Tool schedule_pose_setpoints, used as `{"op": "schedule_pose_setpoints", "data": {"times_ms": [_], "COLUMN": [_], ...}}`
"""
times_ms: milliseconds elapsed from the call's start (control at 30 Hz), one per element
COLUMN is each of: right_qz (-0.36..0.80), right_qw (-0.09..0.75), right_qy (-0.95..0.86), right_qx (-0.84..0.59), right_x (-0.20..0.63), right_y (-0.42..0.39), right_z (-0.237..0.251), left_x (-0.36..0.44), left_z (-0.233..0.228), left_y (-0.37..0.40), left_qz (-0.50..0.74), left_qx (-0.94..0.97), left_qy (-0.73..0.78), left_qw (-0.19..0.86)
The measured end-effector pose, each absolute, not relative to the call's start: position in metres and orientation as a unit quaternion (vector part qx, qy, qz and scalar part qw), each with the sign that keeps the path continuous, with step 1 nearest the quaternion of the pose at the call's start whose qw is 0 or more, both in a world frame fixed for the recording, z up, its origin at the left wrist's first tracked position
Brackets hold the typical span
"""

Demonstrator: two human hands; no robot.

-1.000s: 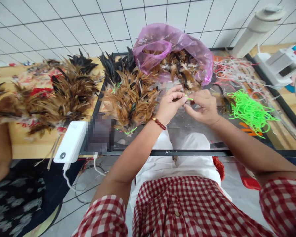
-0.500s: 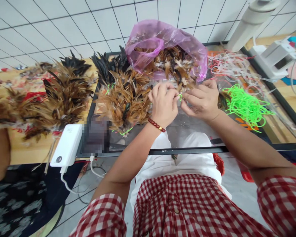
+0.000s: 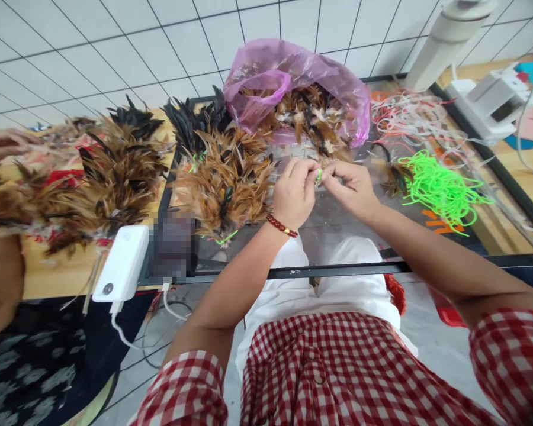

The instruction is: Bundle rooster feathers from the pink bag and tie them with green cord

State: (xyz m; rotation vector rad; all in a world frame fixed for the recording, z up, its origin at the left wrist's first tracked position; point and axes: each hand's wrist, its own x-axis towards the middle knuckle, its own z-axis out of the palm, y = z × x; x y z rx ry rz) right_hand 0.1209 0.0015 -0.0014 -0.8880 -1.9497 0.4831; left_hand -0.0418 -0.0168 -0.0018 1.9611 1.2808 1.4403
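My left hand (image 3: 293, 192) and my right hand (image 3: 353, 188) meet fingertip to fingertip over the glass table (image 3: 337, 228), both pinching a short green band (image 3: 318, 174). A red bead bracelet (image 3: 282, 225) circles my left wrist. Just beyond my fingers lies a pink plastic bag (image 3: 293, 77) full of brown feathers. A pile of tied brown and black feather bundles (image 3: 224, 171) sits left of my left hand. A heap of green bands (image 3: 442, 192) lies right of my right hand.
More feather bundles (image 3: 111, 171) cover the wooden table at left, where another person's hand (image 3: 4, 145) and arm (image 3: 0, 278) reach in. A white power bank (image 3: 122, 263) with a cable rests on the table edge. Pale bands (image 3: 408, 121) and a white device (image 3: 493, 100) sit at right.
Both hands have stayed together on the green band, shifting a little toward the bag, and the fingers have reworked their pinch. The other person's hand came into view at far left.
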Motion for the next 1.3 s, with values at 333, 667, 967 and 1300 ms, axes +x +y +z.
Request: {"op": "schedule_pose_setpoints", "data": {"times_ms": [333, 667, 967, 1300], "right_qz": [0.294, 0.288, 0.175, 0.353], "right_qw": [0.525, 0.524, 0.449, 0.485], "right_qy": [-0.703, -0.709, -0.784, -0.704], "right_qx": [-0.379, -0.373, -0.39, -0.379], "right_x": [0.117, 0.121, 0.122, 0.122], "right_y": [0.006, 0.013, 0.009, 0.016], "right_z": [-0.007, -0.008, -0.006, -0.01], "left_x": [-0.044, -0.041, -0.034, -0.036], "left_z": [-0.002, 0.002, 0.02, 0.02], "left_y": [-0.015, -0.012, -0.016, -0.012], "left_qz": [0.503, 0.54, 0.552, 0.529], "left_qx": [0.694, 0.609, 0.386, 0.359], "left_qy": [0.467, 0.479, 0.447, 0.456], "left_qw": [0.217, 0.328, 0.589, 0.619]}}
